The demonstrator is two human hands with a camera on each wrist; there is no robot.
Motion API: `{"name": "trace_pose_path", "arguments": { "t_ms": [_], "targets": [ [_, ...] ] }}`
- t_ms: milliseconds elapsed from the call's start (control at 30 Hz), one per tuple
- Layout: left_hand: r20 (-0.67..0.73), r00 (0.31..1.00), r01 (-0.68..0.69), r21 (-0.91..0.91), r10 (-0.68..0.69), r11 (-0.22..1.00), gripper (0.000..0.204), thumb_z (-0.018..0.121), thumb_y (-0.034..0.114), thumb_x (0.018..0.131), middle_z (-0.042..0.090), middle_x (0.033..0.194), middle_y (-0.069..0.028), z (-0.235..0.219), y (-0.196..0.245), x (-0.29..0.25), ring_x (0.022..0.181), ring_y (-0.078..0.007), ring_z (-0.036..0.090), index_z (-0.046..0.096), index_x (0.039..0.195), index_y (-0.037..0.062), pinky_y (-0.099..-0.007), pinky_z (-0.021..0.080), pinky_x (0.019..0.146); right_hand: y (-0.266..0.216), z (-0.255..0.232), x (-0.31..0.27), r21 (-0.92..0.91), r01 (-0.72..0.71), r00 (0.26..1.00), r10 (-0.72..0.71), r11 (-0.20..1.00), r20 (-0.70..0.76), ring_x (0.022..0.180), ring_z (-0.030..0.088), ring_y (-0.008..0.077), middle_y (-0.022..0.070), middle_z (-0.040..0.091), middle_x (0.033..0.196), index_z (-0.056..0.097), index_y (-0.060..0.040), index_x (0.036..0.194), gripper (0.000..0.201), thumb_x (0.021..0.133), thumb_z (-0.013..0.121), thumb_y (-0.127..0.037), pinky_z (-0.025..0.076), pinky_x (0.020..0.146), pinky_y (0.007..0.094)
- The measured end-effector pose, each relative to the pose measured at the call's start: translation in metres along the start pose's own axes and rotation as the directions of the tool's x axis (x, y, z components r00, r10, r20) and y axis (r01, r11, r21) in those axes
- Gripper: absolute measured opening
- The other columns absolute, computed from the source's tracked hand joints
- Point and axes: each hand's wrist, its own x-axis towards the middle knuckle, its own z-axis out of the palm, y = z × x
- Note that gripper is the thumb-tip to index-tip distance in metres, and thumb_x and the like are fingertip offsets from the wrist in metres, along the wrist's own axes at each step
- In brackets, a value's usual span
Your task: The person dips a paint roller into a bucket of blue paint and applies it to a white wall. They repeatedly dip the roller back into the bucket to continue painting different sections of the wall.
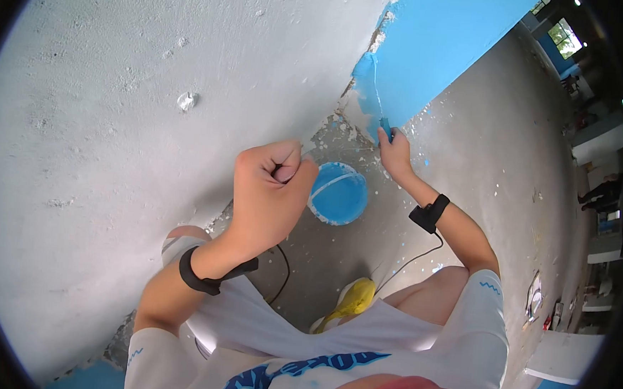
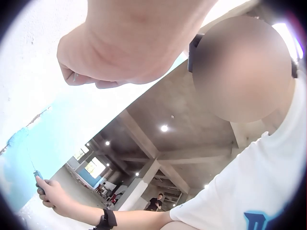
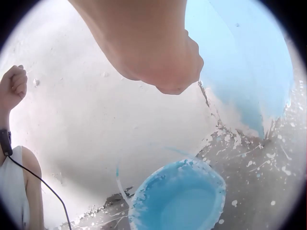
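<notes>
My right hand [image 1: 396,155] grips the blue handle of a paint roller [image 1: 385,128]. Its thin metal rod runs up to the blue-covered head, which lies against the blue-painted wall face [image 1: 434,52] near the corner. Curled into a fist, my left hand [image 1: 272,192] is raised in front of the white wall [image 1: 115,147], with nothing visible in it. Below and between the hands, a bucket [image 1: 338,194] of blue paint stands on the floor, its pale bail handle across the top in the head view. The right wrist view hides the roller behind my right hand [image 3: 158,62].
Paint specks dot the grey concrete floor [image 1: 470,168]. A chipped, rough edge separates the white and blue wall faces. Black cables hang from both wrist bands. A yellow shoe [image 1: 355,297] is planted near the bucket. Another person [image 2: 154,203] is far back in the hall.
</notes>
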Motion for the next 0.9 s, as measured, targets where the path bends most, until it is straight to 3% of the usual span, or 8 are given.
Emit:
{"name": "trace_pose_path", "arguments": {
  "t_ms": [100, 333, 433, 533, 667, 767, 833, 900],
  "targets": [
    [0.027, 0.999, -0.03, -0.033, 0.031, 0.999, 0.039, 0.056, -0.007, 0.077, 0.021, 0.055, 0.0024, 0.011, -0.004, 0.003, 0.056, -0.005, 0.022, 0.023, 0.061, 0.0055, -0.0254, 0.019, 0.046, -0.031, -0.049, -0.001, 0.098, -0.129, 0.987, 0.119, 0.987, 0.104, 0.055, 0.061, 0.0187, 0.0128, 0.062, 0.064, 0.061, 0.0059, 0.088, 0.041, 0.088, 0.063, -0.035, 0.045, 0.053, 0.0323],
    [0.171, 0.984, -0.046, -0.05, 0.054, 0.998, 0.041, 0.057, -0.003, 0.08, 0.021, 0.057, 0.0052, 0.039, -0.023, 0.011, 0.058, -0.0031, 0.022, 0.022, 0.061, 0.0074, -0.0251, 0.018, 0.047, -0.041, -0.135, -0.03, 0.214, -0.271, 0.962, 0.259, 0.938, 0.085, 0.049, 0.051, 0.0117, 0.0062, 0.06, 0.062, 0.061, 0.0042, 0.084, 0.035, 0.088, 0.064, -0.031, 0.042, 0.048, 0.0302],
    [0.192, 0.979, -0.062, -0.054, 0.071, 0.997, 0.041, 0.056, -0.003, 0.08, 0.021, 0.057, 0.0046, 0.042, -0.023, 0.012, 0.058, -0.0036, 0.022, 0.022, 0.061, 0.0071, -0.0258, 0.018, 0.047, -0.05, -0.131, -0.026, 0.204, -0.243, 0.97, 0.236, 0.948, 0.057, 0.051, 0.051, 0.0116, 0.0063, 0.059, 0.06, 0.061, 0.0039, 0.085, 0.035, 0.089, 0.064, -0.03, 0.041, 0.049, 0.0312],
    [0.139, 0.987, -0.077, -0.034, 0.081, 0.996, 0.036, 0.056, -0.003, 0.074, 0.018, 0.056, -0.0026, 0.039, -0.019, 0.01, 0.054, -0.0079, 0.021, 0.023, 0.06, 0.0033, -0.0292, 0.019, 0.045, -0.046, -0.101, -0.003, 0.115, -0.079, 0.997, 0.08, 0.99, -0.004, 0.053, 0.054, 0.0157, 0.0092, 0.059, 0.061, 0.061, 0.0049, 0.085, 0.035, 0.089, 0.062, -0.03, 0.043, 0.052, 0.0336],
    [0.068, 0.991, -0.119, 0.052, 0.116, 0.991, 0.036, 0.056, -0.003, 0.074, 0.018, 0.056, -0.0022, 0.018, 0.0, 0.003, 0.054, -0.0076, 0.021, 0.024, 0.06, 0.0036, -0.0289, 0.019, 0.045, -0.054, -0.069, 0.022, -0.07, 0.102, 0.995, -0.102, 0.992, 0.003, 0.057, 0.059, 0.0249, 0.0152, 0.061, 0.063, 0.061, 0.007, 0.086, 0.039, 0.089, 0.062, -0.032, 0.045, 0.057, 0.0372],
    [0.027, 0.993, -0.12, 0.05, 0.118, 0.992, 0.036, 0.057, -0.004, 0.074, 0.018, 0.056, -0.0018, 0.013, 0.008, -0.003, 0.054, -0.0074, 0.021, 0.024, 0.06, 0.0035, -0.0284, 0.019, 0.045, -0.067, -0.07, 0.019, 0.04, 0.009, 0.999, -0.01, 0.999, 0.035, 0.059, 0.06, 0.0236, 0.0146, 0.062, 0.063, 0.062, 0.0068, 0.086, 0.039, 0.088, 0.062, -0.032, 0.046, 0.058, 0.0373],
    [0.033, 0.99, -0.136, 0.05, 0.135, 0.989, 0.036, 0.057, -0.004, 0.074, 0.018, 0.056, -0.0014, 0.015, 0.008, -0.002, 0.054, -0.0073, 0.021, 0.025, 0.06, 0.0036, -0.028, 0.019, 0.045, -0.069, -0.092, 0.026, 0.086, -0.025, 0.997, 0.019, 0.996, 0.078, 0.047, 0.05, 0.0119, 0.006, 0.056, 0.06, 0.059, 0.0034, 0.083, 0.034, 0.092, 0.059, -0.03, 0.038, 0.043, 0.0292],
    [0.052, 0.988, -0.149, 0.032, 0.147, 0.988, 0.037, 0.056, -0.004, 0.075, 0.019, 0.056, 0.0008, 0.024, 0.004, -0.003, 0.056, -0.0058, 0.021, 0.023, 0.06, 0.0048, -0.0274, 0.018, 0.046, -0.08, -0.123, 0.017, 0.148, -0.143, 0.984, 0.124, 0.979, 0.126, 0.045, 0.046, 0.0091, 0.0035, 0.053, 0.06, 0.058, 0.0018, 0.084, 0.032, 0.092, 0.059, -0.029, 0.034, 0.04, 0.0268]
  ]
}}
